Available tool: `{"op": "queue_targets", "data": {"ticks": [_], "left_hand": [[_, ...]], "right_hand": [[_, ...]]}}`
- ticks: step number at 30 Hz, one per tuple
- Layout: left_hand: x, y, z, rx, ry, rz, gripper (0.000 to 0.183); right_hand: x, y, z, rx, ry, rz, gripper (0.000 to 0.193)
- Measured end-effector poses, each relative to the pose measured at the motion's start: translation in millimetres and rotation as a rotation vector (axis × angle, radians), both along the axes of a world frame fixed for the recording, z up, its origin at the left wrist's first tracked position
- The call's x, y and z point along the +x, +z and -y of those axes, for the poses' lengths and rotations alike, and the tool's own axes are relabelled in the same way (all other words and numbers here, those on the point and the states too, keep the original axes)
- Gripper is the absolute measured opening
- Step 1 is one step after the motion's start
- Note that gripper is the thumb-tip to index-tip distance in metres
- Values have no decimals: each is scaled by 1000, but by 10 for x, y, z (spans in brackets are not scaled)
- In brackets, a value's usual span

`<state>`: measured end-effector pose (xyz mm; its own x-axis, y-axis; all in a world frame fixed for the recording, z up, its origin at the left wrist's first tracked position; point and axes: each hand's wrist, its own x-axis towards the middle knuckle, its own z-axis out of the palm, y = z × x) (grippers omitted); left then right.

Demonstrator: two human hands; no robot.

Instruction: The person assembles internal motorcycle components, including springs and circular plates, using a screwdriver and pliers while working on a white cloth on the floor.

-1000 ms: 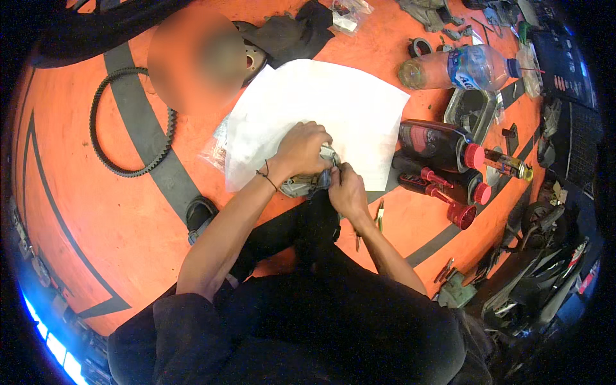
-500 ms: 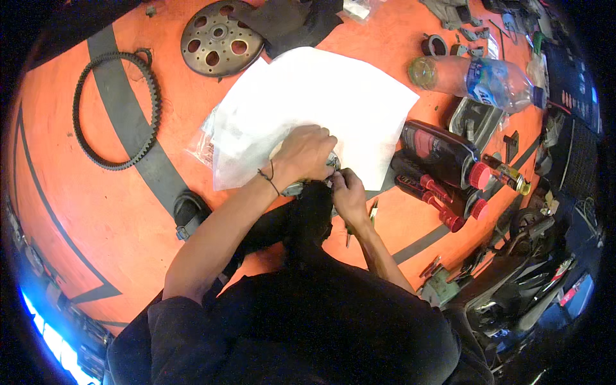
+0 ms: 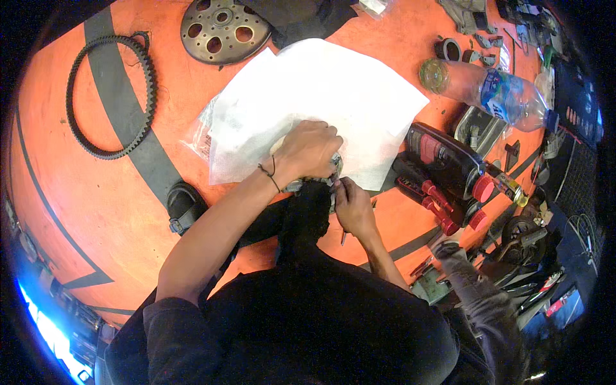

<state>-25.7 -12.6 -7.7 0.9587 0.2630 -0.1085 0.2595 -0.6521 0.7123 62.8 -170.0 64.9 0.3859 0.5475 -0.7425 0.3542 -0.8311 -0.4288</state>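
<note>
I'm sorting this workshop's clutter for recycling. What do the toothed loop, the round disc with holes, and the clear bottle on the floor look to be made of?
The toothed loop looks like black rubber: matt, limp, with ribbed teeth. The round disc looks like bare metal, dull grey-brown, possibly rusty or grimy, with drilled holes. The clear bottle looks like thin see-through plastic with a blue label.

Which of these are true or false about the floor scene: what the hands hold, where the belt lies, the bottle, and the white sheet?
1. Both hands meet at a small metal part. True.
2. The toothed belt lies on the white sheet. False: it lies on the orange floor, left of the sheet.
3. The plastic bottle stands upright. False: it lies on its side.
4. A perforated metal disc lies above the sheet. True.
</note>
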Motion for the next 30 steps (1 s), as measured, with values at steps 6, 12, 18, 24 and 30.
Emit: {"op": "queue_targets", "data": {"ticks": [6, 12, 18, 24, 30], "left_hand": [[61, 30, -10, -35, -17, 10, 32], [50, 68, -31, -59, -43, -89, 35], [53, 105, -41, -68, -54, -125, 36], [-7, 42, 18, -27, 36, -30, 26], [48, 24, 53, -36, 112, -14, 15]], "right_hand": [[-208, -355, 212, 121, -446, -83, 32], [-255, -352, 86, 137, -597, -148, 30], [-32, -183, -103, 59, -182, 58, 33], [166, 44, -438, -109, 167, 22, 27], [370, 211, -812, -366, 332, -147, 26]]}}
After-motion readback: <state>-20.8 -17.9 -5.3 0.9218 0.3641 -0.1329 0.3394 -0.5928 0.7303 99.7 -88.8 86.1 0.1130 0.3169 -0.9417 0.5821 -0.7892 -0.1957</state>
